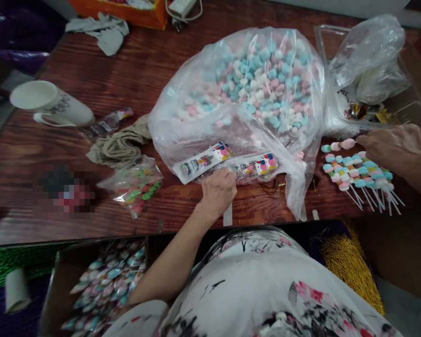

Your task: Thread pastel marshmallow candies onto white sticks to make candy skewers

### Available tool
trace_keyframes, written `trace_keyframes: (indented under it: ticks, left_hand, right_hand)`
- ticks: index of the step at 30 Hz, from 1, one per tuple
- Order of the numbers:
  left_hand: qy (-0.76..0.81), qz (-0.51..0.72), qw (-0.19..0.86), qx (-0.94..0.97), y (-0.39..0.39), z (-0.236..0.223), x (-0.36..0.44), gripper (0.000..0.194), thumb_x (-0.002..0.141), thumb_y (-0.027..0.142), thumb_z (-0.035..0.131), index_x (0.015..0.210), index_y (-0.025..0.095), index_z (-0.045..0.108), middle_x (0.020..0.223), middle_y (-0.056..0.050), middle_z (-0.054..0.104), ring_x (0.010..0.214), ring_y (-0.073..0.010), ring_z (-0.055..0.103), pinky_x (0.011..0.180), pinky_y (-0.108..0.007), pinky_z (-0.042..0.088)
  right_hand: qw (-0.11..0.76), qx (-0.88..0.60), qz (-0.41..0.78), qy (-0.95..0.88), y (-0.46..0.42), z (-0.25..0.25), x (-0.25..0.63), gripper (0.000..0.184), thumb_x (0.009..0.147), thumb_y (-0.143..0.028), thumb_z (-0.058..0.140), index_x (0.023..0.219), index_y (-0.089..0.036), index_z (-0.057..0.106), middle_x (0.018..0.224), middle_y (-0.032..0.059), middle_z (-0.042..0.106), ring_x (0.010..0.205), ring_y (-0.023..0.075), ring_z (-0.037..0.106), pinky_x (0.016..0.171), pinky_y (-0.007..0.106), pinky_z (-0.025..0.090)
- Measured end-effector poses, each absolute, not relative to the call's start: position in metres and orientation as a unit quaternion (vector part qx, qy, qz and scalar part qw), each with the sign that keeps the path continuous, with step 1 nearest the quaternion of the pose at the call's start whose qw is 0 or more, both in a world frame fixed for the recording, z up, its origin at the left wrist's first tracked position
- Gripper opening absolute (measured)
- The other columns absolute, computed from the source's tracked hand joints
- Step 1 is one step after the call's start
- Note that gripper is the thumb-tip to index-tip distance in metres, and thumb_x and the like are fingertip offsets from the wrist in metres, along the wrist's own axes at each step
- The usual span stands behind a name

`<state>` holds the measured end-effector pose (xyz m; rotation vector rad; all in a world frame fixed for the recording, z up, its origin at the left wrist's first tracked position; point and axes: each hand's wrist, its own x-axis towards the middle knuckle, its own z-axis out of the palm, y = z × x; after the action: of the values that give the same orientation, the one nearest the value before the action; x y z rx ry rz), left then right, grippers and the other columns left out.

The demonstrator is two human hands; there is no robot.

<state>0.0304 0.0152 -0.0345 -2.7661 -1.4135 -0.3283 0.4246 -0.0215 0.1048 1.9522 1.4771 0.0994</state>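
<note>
My left hand is closed, its fingers curled at the near edge of a clear printed wrapper. A stack of similar printed wrappers lies just beyond it. At the right, my right hand is closed at the end of a marshmallow skewer with pink, white and blue pieces; its stick is hidden by the fingers. Right below that hand lies a pile of marshmallow skewers, their white sticks pointing toward me. A large clear bag of loose marshmallows rests behind the wrappers.
A white mug lies tipped at the left, near a cloth and a small bag of gummies. A clear plastic tray stands far right. Below the table edge, a box holds wrapped sweets.
</note>
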Motion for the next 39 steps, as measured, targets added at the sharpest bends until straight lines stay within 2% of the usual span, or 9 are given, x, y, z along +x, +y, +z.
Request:
trace_keyframes:
  ticks: [8,15,20,23,29,34,37,39]
  left_hand:
    - [-0.449,-0.083,0.0,-0.889,0.014,-0.03,0.031,0.017,0.088,0.017,0.049,0.079,0.017,0.064,0.082,-0.008,0.066,0.079,-0.0218,0.062,0.062,-0.031,0.04]
    - [-0.427,-0.072,-0.047,-0.9,0.013,-0.025,0.027,0.015,0.085,0.012,0.05,0.09,0.016,0.064,0.095,-0.01,0.067,0.089,-0.0229,0.062,0.071,-0.032,0.046]
    - [-0.426,-0.039,-0.056,-0.902,0.012,-0.02,0.028,0.019,0.083,0.01,0.05,0.097,0.015,0.063,0.102,-0.011,0.066,0.091,-0.025,0.062,0.071,-0.034,0.047]
    - [-0.428,-0.034,-0.063,-0.901,0.012,-0.018,0.029,0.019,0.082,0.008,0.05,0.093,0.015,0.063,0.097,-0.012,0.065,0.091,-0.0257,0.061,0.07,-0.035,0.047]
    - [-0.435,-0.073,-0.061,-0.896,0.018,-0.024,0.026,0.018,0.081,0.008,0.05,0.083,0.016,0.065,0.089,-0.009,0.067,0.086,-0.0224,0.062,0.07,-0.032,0.045]
    - [-0.435,-0.157,-0.077,-0.883,0.022,-0.038,0.018,0.021,0.09,0.021,0.049,0.079,0.016,0.066,0.083,-0.008,0.068,0.082,-0.0203,0.062,0.071,-0.031,0.046]
    - [-0.436,-0.168,-0.083,-0.88,0.023,-0.042,0.014,0.019,0.09,0.022,0.051,0.08,0.016,0.066,0.083,-0.008,0.068,0.081,-0.0192,0.063,0.072,-0.03,0.047]
    - [-0.434,-0.161,-0.088,-0.882,0.023,-0.041,0.014,0.019,0.09,0.023,0.051,0.083,0.016,0.067,0.085,-0.008,0.068,0.083,-0.0194,0.063,0.074,-0.03,0.047]
  right_hand:
    - [0.341,0.726,0.071,0.593,-0.022,0.096,0.431,0.021,0.081,-0.013,0.059,0.097,-0.02,0.07,0.099,0.0109,0.069,0.083,0.0242,0.06,0.071,0.038,0.036]
    - [0.347,0.702,0.08,0.617,-0.013,0.094,0.43,0.014,0.083,-0.011,0.055,0.08,-0.015,0.068,0.084,0.0108,0.067,0.076,0.0206,0.059,0.07,0.036,0.034]
    - [0.368,0.701,0.047,0.609,0.001,0.093,0.431,0.01,0.08,-0.018,0.063,0.085,-0.016,0.071,0.088,0.0107,0.068,0.077,0.0209,0.058,0.07,0.036,0.034]
    - [0.387,0.709,0.021,0.59,0.01,0.092,0.433,0.012,0.078,-0.022,0.068,0.086,-0.015,0.072,0.089,0.0111,0.068,0.08,0.0216,0.058,0.071,0.036,0.033]
    - [0.368,0.729,-0.011,0.577,0.018,0.098,0.423,0.011,0.078,-0.019,0.065,0.074,-0.01,0.07,0.079,0.0105,0.066,0.083,0.0214,0.056,0.074,0.038,0.034]
    - [0.4,0.725,0.01,0.561,0.02,0.117,0.412,0.014,0.081,-0.012,0.06,0.087,-0.014,0.072,0.093,0.0125,0.069,0.085,0.0214,0.059,0.072,0.035,0.034]
    - [0.369,0.757,0.02,0.538,0.016,0.121,0.419,0.019,0.079,-0.01,0.057,0.086,-0.016,0.074,0.097,0.0124,0.07,0.085,0.0228,0.061,0.072,0.037,0.036]
    - [0.251,0.802,0.036,0.541,0.012,0.118,0.428,0.013,0.074,-0.009,0.06,0.071,-0.015,0.072,0.083,0.0114,0.071,0.077,0.0215,0.061,0.071,0.039,0.038]
